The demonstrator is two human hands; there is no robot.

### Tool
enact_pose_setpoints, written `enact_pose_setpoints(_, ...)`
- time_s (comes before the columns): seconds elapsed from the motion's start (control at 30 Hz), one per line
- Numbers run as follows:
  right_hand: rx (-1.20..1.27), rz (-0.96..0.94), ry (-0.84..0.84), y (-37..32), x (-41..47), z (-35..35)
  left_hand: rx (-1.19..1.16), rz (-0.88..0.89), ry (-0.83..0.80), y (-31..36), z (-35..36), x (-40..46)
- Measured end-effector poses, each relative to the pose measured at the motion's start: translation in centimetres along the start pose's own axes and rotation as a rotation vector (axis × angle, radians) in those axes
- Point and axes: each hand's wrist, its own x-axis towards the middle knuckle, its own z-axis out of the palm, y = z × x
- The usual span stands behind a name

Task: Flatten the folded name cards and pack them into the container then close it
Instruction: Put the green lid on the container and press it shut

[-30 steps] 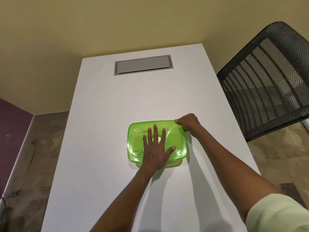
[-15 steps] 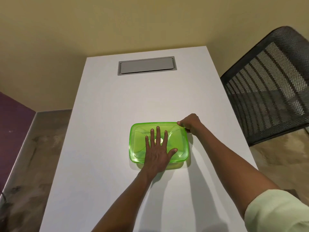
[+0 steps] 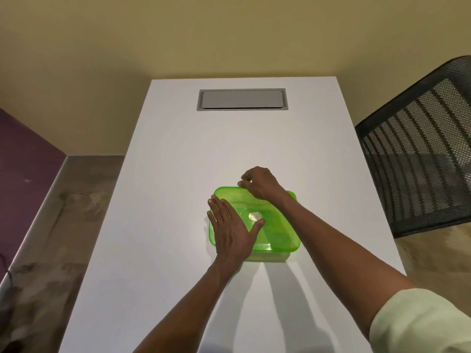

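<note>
On a white table (image 3: 178, 225), near its middle, sits a green box (image 3: 277, 240) with its lid (image 3: 275, 225) laid on top. No cards can be made out through the tinted plastic.

A left hand (image 3: 230, 230) lies flat on the lid's left side, fingers (image 3: 219, 212) straight and together, thumb spread toward a pale round mark (image 3: 255, 216) at the lid's centre. A right hand (image 3: 257, 183) reaches over the far edge, its fingers curled down onto the rim as if pinching or pressing it; whether they truly grip the rim cannot be told from here.

This looks like the closing step, late in the task. To do it well, the flat palm should hold the box steady while the other hand presses the rim down bit by bit, working round each corner until the whole edge seats. Pressing only one side may pop the opposite corner up.

The box is rectangular with rounded corners, translucent bright green, shallow, and looks like light, slightly flexible plastic. Its lid overhangs the base a little along the near edge.

Beyond it, a grey hatch (image 3: 242, 99) is set into the table. A black mesh chair (image 3: 420, 161) stands to the right.
</note>
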Motion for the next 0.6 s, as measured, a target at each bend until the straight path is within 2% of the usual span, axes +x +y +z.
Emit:
enact_pose_setpoints(0.1,-0.058,-0.088,-0.121,-2.3,1.5,1.6,0.050,-0.020,0.006,-0.1,0.3,0.0)
enact_pose_setpoints(0.23,-0.069,-0.054,-0.243,-3.7,2.8,3.5,0.119,-0.013,0.023,0.0,0.7,0.0)
enact_pose_setpoints(0.6,0.013,0.276,-0.227,-4.0,5.9,5.5,0.122,-0.015,0.042,0.1,0.9,0.1)
